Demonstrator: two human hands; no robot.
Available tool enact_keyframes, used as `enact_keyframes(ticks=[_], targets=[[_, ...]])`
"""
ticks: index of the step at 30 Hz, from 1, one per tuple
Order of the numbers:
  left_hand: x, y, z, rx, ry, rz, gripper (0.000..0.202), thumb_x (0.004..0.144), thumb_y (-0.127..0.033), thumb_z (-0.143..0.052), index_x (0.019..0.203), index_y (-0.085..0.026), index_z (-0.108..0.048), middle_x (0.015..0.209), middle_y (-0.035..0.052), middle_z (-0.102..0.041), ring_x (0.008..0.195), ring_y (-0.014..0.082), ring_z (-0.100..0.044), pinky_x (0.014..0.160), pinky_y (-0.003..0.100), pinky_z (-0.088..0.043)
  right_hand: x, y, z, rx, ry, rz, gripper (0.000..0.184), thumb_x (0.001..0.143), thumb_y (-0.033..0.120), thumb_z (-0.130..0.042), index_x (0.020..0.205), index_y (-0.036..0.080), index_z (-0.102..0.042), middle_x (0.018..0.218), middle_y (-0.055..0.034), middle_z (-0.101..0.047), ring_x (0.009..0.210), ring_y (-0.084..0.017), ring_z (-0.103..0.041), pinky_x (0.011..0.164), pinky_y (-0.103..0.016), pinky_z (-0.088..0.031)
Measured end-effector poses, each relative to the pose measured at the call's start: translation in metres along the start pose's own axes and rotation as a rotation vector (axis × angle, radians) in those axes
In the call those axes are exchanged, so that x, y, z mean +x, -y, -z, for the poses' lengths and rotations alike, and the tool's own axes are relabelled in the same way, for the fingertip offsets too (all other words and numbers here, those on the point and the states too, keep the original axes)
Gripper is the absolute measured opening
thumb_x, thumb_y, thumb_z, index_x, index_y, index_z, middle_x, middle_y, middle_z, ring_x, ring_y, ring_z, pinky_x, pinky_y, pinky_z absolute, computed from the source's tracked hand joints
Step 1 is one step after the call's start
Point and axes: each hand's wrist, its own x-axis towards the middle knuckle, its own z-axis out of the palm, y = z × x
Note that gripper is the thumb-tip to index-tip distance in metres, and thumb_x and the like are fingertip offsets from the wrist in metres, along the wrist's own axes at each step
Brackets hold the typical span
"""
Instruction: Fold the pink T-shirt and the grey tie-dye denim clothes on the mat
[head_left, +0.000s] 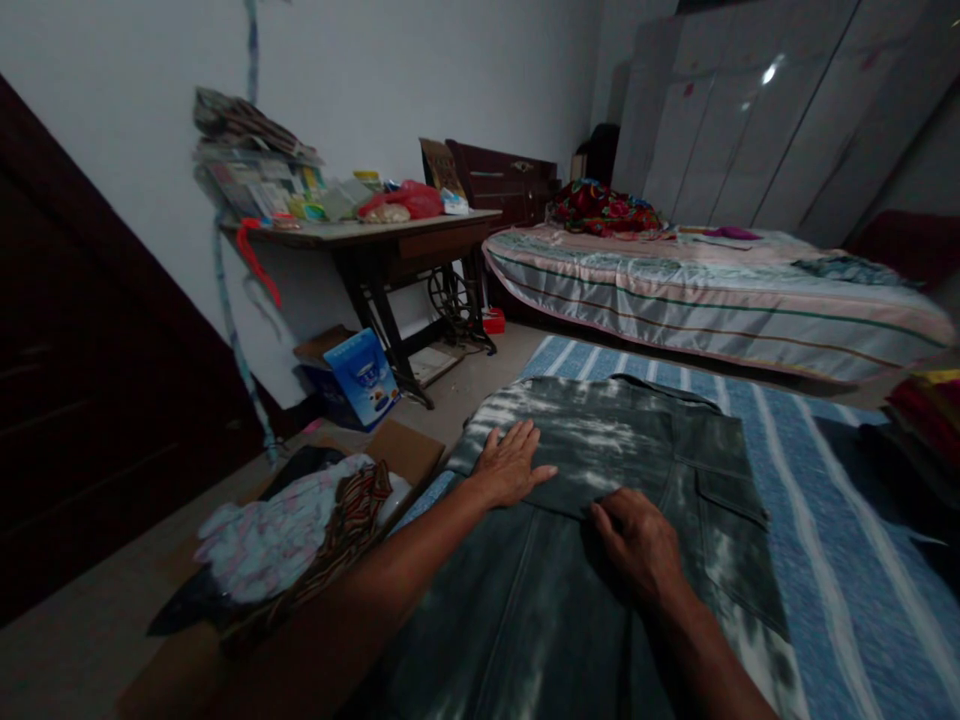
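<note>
A dark green jacket (720, 560) with pale tie-dye streaks lies spread out, with a flapped pocket on its right part. My left hand (514, 468) rests flat on a folded-over part of the cloth, fingers stretched out and thumb apart. To its right, my right hand (637, 535) is closed, its fingers curled at the cloth near a fold edge and seeming to pinch it. The fingertips of that hand are partly hidden. Under the jacket is a blue cover with white stripes (795, 470).
A cardboard box (409, 450) of clothes (277, 530) stands on the floor at left. Beyond it are a blue carton (364, 380) and a cluttered sewing-machine table (360, 232). A bed (675, 280) stands behind. Folded fabrics (930, 410) sit at the right edge.
</note>
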Motion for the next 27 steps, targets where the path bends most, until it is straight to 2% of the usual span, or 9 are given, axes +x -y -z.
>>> enact_keyframes(ticks=[2,5,9,12,17,22,27], targets=[[-0.002,0.005,0.000,0.016,-0.008,0.016,0.075,0.091,-0.063,-0.027,0.149,-0.016,-0.025,0.158,0.0102,-0.016,0.146,0.0247,-0.009,0.116,0.051,-0.004,0.000,0.000,0.000,0.005,0.000,-0.004,0.033,0.092,0.035,-0.042,0.066,0.021,-0.058,0.070,-0.0032,-0.059,0.070,-0.017,-0.055,0.066,-0.027,-0.038],[-0.005,0.010,0.000,0.040,-0.036,0.114,0.077,0.090,-0.065,-0.027,0.148,-0.016,-0.028,0.158,0.0106,-0.015,0.146,0.0277,-0.008,0.115,0.056,-0.003,-0.001,-0.001,0.000,0.006,0.014,-0.007,0.033,0.092,0.035,-0.042,0.068,0.021,-0.059,0.072,-0.0038,-0.060,0.071,-0.017,-0.055,0.066,-0.027,-0.039],[-0.006,0.003,-0.002,0.075,-0.074,0.242,0.079,0.088,-0.067,-0.028,0.147,-0.013,-0.031,0.157,0.0133,-0.016,0.146,0.0300,-0.006,0.115,0.055,-0.002,-0.001,-0.002,0.000,0.004,0.005,-0.005,0.034,0.093,0.035,-0.042,0.068,0.021,-0.060,0.071,-0.0039,-0.060,0.071,-0.017,-0.055,0.066,-0.027,-0.039],[-0.006,-0.009,-0.002,0.057,-0.076,0.176,0.078,0.089,-0.066,-0.028,0.146,-0.013,-0.032,0.158,0.0126,-0.014,0.146,0.0281,-0.004,0.116,0.052,-0.004,-0.001,-0.001,0.000,-0.006,0.005,0.000,0.034,0.093,0.035,-0.041,0.067,0.021,-0.059,0.070,-0.0036,-0.059,0.070,-0.017,-0.054,0.065,-0.028,-0.039],[-0.008,-0.019,-0.003,-0.035,0.031,0.043,0.078,0.090,-0.065,-0.024,0.149,-0.013,-0.026,0.159,0.0113,-0.010,0.146,0.0256,-0.004,0.116,0.050,-0.006,-0.001,0.000,0.001,0.000,0.002,0.008,0.034,0.093,0.035,-0.042,0.066,0.021,-0.057,0.070,-0.0032,-0.058,0.069,-0.017,-0.054,0.065,-0.027,-0.038],[-0.009,-0.017,-0.003,-0.023,0.035,0.042,0.075,0.091,-0.062,-0.028,0.149,-0.014,-0.026,0.159,0.0104,-0.011,0.146,0.0252,-0.006,0.116,0.049,-0.006,0.001,0.000,0.001,-0.002,0.015,-0.014,0.032,0.092,0.033,-0.043,0.067,0.021,-0.057,0.070,-0.0030,-0.058,0.070,-0.017,-0.054,0.066,-0.028,-0.037],[0.005,-0.039,0.002,-0.013,-0.029,0.061,0.070,0.092,-0.057,-0.031,0.145,-0.011,-0.033,0.157,0.0138,-0.021,0.145,0.0271,-0.012,0.116,0.050,-0.010,0.002,0.001,0.000,0.005,0.025,-0.024,0.031,0.092,0.032,-0.043,0.068,0.020,-0.058,0.071,-0.0035,-0.059,0.071,-0.017,-0.054,0.067,-0.028,-0.038]])
